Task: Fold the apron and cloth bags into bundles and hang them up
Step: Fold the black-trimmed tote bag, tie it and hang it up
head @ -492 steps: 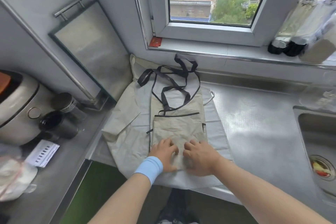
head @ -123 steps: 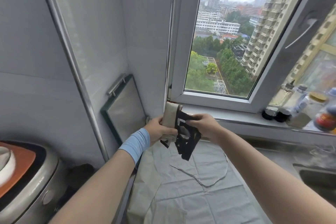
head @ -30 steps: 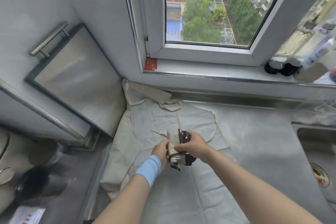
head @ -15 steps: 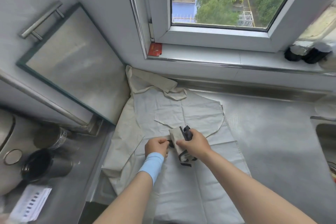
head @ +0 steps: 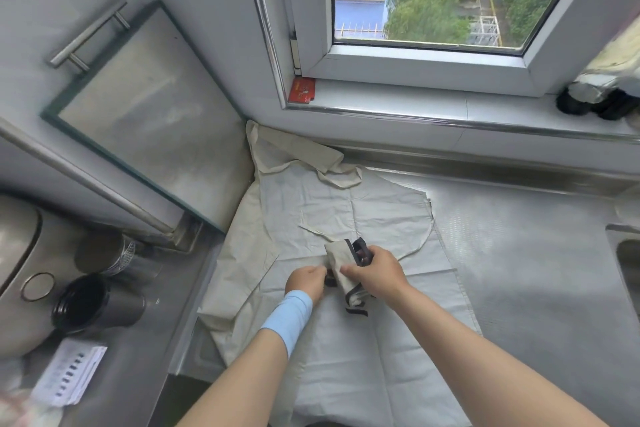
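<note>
Both of our hands were closed on the same small bundle [head: 341, 262], a beige cloth bag already folded down tight with its black straps bunched at the top and trailing out below. Our right hand [head: 375, 270] wrapped over it from the right, fingers curled round the cloth and the knot of black strap [head: 360, 248], while our left hand [head: 306, 282], with a blue band [head: 287, 319] on its wrist, pinched the bundle's left edge with fingers drawn together. Both forearms reached forward from the bottom of the view, converging over the middle of the counter, wrists bent slightly down. We judged the step in hand to be the securing of this first bundle, winding or tucking the straps so it would not spring open. The next move would call for a firm hold on the fold while a free loop of strap was kept out for hanging. Under the bundle, spread flat and not yet folded, lay the pale apron [head: 346, 340] over another beige bag [head: 242, 253] on the steel counter [head: 519, 253]. We could see no hook from here.
</note>
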The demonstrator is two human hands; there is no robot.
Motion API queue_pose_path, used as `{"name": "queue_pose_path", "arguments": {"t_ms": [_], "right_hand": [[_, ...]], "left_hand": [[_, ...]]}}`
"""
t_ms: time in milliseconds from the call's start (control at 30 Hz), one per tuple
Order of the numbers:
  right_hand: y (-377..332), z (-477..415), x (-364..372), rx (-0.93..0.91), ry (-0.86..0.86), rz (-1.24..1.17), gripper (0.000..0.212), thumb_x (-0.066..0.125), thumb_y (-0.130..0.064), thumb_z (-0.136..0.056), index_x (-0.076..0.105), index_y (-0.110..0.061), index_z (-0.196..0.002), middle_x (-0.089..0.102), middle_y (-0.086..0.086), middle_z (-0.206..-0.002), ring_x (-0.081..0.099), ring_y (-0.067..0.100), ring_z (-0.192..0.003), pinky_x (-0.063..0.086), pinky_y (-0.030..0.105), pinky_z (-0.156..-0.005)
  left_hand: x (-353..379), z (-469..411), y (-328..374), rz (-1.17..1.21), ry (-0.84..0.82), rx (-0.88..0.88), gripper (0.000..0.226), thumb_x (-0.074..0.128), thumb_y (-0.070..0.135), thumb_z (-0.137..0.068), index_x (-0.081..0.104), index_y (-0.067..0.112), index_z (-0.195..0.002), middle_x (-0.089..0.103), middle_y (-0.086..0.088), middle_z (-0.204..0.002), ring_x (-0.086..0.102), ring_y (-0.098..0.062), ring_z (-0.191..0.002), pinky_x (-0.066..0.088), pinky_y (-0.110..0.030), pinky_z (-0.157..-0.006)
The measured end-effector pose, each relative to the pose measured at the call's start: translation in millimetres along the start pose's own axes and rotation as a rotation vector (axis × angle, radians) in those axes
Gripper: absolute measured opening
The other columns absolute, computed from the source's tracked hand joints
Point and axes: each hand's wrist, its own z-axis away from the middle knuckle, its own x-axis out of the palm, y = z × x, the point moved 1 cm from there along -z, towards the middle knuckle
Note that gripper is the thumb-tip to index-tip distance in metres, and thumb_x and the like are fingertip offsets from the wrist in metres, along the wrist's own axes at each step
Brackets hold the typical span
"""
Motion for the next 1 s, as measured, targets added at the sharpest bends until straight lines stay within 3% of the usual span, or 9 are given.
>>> {"name": "queue_pose_path", "arguments": {"t_ms": [133,233,333,467,600,667,767,867,1000], "right_hand": [[-11,3,1,-0.049,0.074,0.119,0.049,0.079,-0.051,-0.059,0.059,-0.027,-0.098,0.056,-0.009,-0.098,0.061,0.014,-0.087,0.05,0.03,-0.072],[-18,7,1,-0.113,0.087,0.223,0.037,0.076,-0.045,-0.064,0.055,-0.03,-0.089,0.057,-0.01,-0.093,0.059,0.015,-0.085,0.044,0.03,-0.067],[-23,13,8,-0.144,0.067,0.325,0.026,0.072,-0.042,-0.066,0.058,-0.026,-0.081,0.06,-0.01,-0.082,0.06,0.016,-0.082,0.044,0.029,-0.064],[-34,16,20,-0.24,0.087,0.419,0.013,0.065,-0.025,-0.074,0.064,-0.028,-0.086,0.056,-0.004,-0.096,0.059,0.021,-0.091,0.04,0.029,-0.066],[-35,13,26,-0.274,0.031,0.439,0.018,0.06,-0.016,-0.077,0.066,-0.024,-0.092,0.054,-0.003,-0.099,0.06,0.022,-0.091,0.042,0.029,-0.067],[-31,11,27,-0.311,0.033,0.465,0.017,0.061,-0.018,-0.08,0.068,-0.023,-0.095,0.055,-0.002,-0.102,0.06,0.022,-0.093,0.046,0.03,-0.071],[-30,10,31,-0.357,0.038,0.493,0.017,0.065,-0.026,-0.083,0.071,-0.02,-0.098,0.058,0.0,-0.103,0.06,0.023,-0.094,0.048,0.032,-0.074],[-30,13,33,-0.399,0.035,0.495,0.019,0.064,-0.034,-0.086,0.069,-0.016,-0.09,0.057,0.0,-0.095,0.06,0.023,-0.085,0.048,0.033,-0.07],[-30,18,37,-0.439,-0.053,0.523,0.025,0.05,-0.034,-0.096,0.062,-0.014,-0.091,0.05,0.001,-0.093,0.057,0.024,-0.082,0.045,0.034,-0.072]], "left_hand": [[3,8,-5,0.233,-0.03,0.084,0.028,0.054,0.033,-0.095,0.069,0.011,-0.085,0.064,-0.005,-0.08,0.056,-0.02,-0.075,0.045,-0.029,-0.07],[-2,12,-9,0.475,-0.045,0.042,0.025,0.053,0.029,-0.098,0.066,0.016,-0.081,0.064,0.001,-0.075,0.054,-0.012,-0.061,0.04,-0.018,-0.048],[-7,13,-15,0.319,-0.064,0.115,0.033,0.049,0.031,-0.099,0.056,0.015,-0.072,0.055,0.002,-0.067,0.04,-0.011,-0.047,0.029,-0.017,-0.038],[-18,16,-17,0.25,-0.225,0.075,0.029,0.042,0.023,-0.096,0.053,0.016,-0.071,0.05,0.004,-0.054,0.035,-0.011,-0.039,0.019,-0.019,-0.037],[-29,23,-22,0.513,-0.356,0.021,0.025,0.041,0.001,-0.071,0.065,0.008,-0.075,0.066,-0.002,-0.071,0.054,-0.014,-0.058,0.036,-0.019,-0.05],[-24,21,-32,0.535,-0.302,0.093,0.036,0.039,-0.012,-0.078,0.07,0.006,-0.078,0.07,-0.005,-0.08,0.061,-0.017,-0.078,0.048,-0.018,-0.07],[-16,13,-41,0.558,-0.252,0.122,0.043,0.043,-0.014,-0.087,0.075,0.012,-0.075,0.074,-0.004,-0.082,0.062,-0.021,-0.09,0.048,-0.031,-0.097],[-17,9,-38,0.535,-0.261,0.202,0.037,0.05,-0.007,-0.088,0.077,0.017,-0.083,0.075,-0.003,-0.093,0.065,-0.018,-0.094,0.045,-0.035,-0.104],[-22,10,-30,0.551,-0.192,0.26,0.031,0.054,0.0,-0.094,0.069,0.018,-0.115,0.069,0.001,-0.114,0.063,-0.009,-0.105,0.047,-0.017,-0.095]]}}
